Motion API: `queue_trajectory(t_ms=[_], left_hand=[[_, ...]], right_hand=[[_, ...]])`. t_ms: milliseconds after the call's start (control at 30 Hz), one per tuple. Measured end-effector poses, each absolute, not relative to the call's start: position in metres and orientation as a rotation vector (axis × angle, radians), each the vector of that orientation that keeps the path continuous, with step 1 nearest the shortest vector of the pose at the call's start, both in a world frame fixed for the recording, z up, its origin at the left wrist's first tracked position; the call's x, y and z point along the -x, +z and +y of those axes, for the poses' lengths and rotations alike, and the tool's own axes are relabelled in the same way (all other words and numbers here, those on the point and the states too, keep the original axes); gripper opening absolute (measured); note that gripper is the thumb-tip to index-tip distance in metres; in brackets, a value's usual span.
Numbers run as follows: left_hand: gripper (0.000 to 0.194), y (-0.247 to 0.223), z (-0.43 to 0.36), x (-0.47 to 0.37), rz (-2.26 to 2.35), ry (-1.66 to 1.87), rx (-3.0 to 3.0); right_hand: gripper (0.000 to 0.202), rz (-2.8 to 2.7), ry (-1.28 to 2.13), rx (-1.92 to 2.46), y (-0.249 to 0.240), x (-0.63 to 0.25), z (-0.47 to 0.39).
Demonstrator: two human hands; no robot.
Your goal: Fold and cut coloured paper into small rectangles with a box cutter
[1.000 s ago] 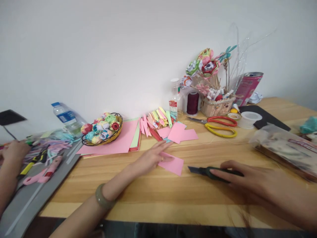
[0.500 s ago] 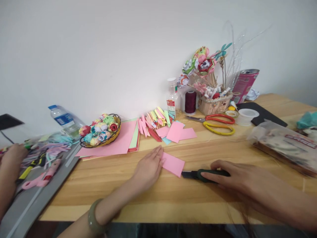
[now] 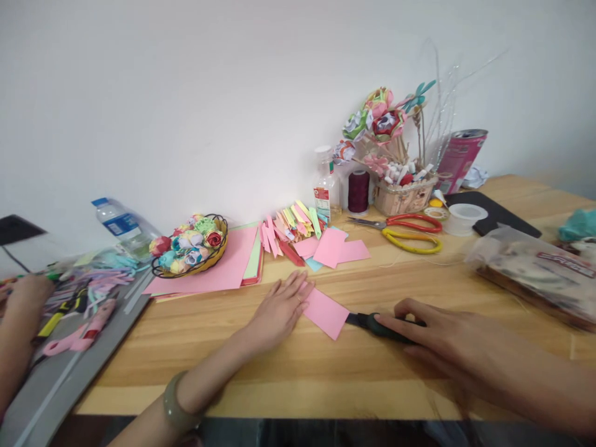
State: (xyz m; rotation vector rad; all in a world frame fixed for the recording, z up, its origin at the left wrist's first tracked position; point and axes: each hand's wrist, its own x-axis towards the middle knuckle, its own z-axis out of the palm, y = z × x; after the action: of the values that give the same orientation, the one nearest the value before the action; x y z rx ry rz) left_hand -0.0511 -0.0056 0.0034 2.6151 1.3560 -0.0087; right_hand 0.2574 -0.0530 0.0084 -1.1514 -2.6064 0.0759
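A small pink paper rectangle (image 3: 327, 312) lies on the wooden table in front of me. My left hand (image 3: 278, 312) rests flat at its left end, fingers stretched out over the paper's edge. From the right, my right hand (image 3: 435, 332) grips a dark green utility knife (image 3: 386, 327). The front part of its blade is hidden at the paper's right edge, seemingly beneath or between the paper's layers. Just behind are more pink paper pieces (image 3: 329, 247) and a heap of folded paper strips (image 3: 298, 225).
A basket of paper flowers (image 3: 216, 254) sits on coloured sheets (image 3: 235, 264). Scissors (image 3: 412, 225), a thread spool (image 3: 358, 192) and a flower basket (image 3: 404, 195) stand behind. A plastic-wrapped pack (image 3: 542, 270) lies right. Another person's hand (image 3: 28, 298) is at far left.
The knife's blade has gone from beside the paper's right corner to being partly hidden by it. The paper has turned slightly, and my left fingers have spread and shifted a little left.
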Motion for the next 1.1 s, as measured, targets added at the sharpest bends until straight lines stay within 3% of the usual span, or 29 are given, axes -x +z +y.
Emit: queue_trajectory(t_ms=[233,333,500,1100], left_hand=[[0.036,0.004,-0.001,0.041,1.402,0.293,-2.792],[0.04,0.003,-0.009,0.028,1.531,0.235,-2.761],[0.057,0.004,-0.017,0.018,1.505,-0.089,-2.689],[0.061,0.01,-0.018,0.021,1.471,-0.132,-2.529]], right_hand=[[0.037,-2.63,0.424,1.161,0.027,-0.236,-0.076],[0.037,-2.605,0.485,1.199,0.026,-0.229,-0.081],[0.038,-2.579,0.404,1.254,0.016,-0.225,-0.084],[0.039,-2.564,0.159,1.154,0.009,-0.228,-0.088]])
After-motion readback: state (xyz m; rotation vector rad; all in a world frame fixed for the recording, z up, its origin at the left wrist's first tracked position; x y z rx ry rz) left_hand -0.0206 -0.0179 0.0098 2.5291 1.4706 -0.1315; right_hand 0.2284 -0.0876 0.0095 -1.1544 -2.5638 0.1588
